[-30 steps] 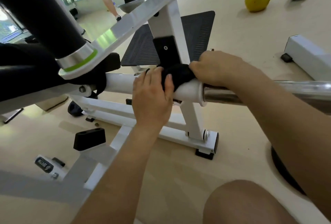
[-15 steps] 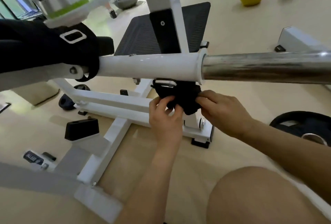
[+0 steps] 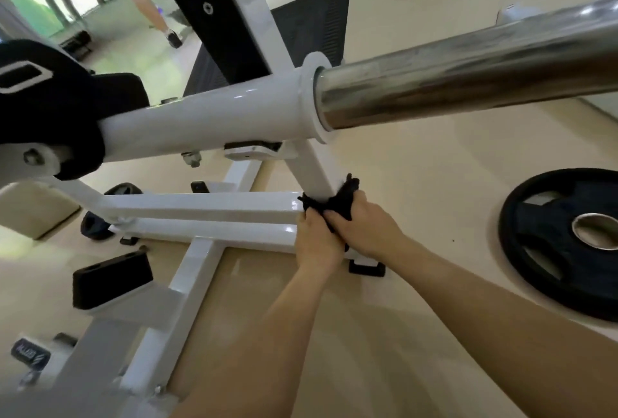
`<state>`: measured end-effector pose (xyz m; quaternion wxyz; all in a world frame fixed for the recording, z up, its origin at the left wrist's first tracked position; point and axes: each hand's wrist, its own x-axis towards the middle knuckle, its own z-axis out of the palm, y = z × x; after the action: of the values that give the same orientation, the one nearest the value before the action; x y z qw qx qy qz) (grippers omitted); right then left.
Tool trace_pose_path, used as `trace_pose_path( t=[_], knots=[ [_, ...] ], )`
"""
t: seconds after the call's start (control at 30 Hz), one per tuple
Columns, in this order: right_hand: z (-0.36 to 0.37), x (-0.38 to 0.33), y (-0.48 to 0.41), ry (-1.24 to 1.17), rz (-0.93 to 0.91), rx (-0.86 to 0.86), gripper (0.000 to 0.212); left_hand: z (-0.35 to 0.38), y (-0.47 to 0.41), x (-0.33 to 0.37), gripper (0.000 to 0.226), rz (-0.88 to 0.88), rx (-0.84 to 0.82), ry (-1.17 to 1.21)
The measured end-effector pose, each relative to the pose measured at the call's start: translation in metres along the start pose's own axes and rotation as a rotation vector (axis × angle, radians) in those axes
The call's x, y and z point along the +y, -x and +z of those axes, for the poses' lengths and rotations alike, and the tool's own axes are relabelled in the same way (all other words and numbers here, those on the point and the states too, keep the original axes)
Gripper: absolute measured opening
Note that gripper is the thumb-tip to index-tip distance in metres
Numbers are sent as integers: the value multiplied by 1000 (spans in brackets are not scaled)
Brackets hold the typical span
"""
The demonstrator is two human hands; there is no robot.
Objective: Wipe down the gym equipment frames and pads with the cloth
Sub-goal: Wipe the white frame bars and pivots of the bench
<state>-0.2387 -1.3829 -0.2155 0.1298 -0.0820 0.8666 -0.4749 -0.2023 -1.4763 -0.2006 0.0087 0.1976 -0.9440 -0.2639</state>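
1. The cloth (image 3: 344,193) is low on the frame, bunched round the foot of the white post (image 3: 314,170), right where it meets the base rail (image 3: 207,205).
2. The left hand (image 3: 317,243) grips the cloth's left end with curled fingers. The right hand (image 3: 366,227) clenches the right end, and the two hands touch on the near side of the post.
3. Held by both ends, the cloth likely hugs the post so that one pull cleans all its sides.
4. The cloth is black, soft and crumpled, with a ragged tuft sticking up above the right hand.
5. The post and rail are glossy, white-painted square steel and throw back glare.
6. Above them runs a round white tube (image 3: 207,123), which ends in a flange. A dull, streaked chrome bar (image 3: 468,73) juts from it to the right.
7. A black pad (image 3: 43,106) sits at the far left end of the tube.
8. A black rubber foot (image 3: 366,267) sits under the rail just beside the hands, probably to keep the steel off the floor (image 3: 434,183).
9. To the right, a black plate (image 3: 548,243) with a metal hub lies flat on the smooth beige floor.
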Motion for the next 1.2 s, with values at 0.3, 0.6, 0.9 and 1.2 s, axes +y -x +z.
trace_pose_path(
  t=[0.3, 0.6, 0.9, 1.2],
  knots=[
    [43, 37, -17, -238, -288, 123, 74, 1, 11, -14, 32, 200, -92, -189],
    [33, 95, -16, 148, -216, 105, 62, 50, 14, -13, 44, 258, -461, -288],
    [26, 130, -23, -222, 326, 351, 36, 65, 6, -5, 72, 320, -492, -436],
    [48, 126, 21, -163, 210, 147, 38, 68, 18, -28, 73, 314, -593, -324]
  ],
)
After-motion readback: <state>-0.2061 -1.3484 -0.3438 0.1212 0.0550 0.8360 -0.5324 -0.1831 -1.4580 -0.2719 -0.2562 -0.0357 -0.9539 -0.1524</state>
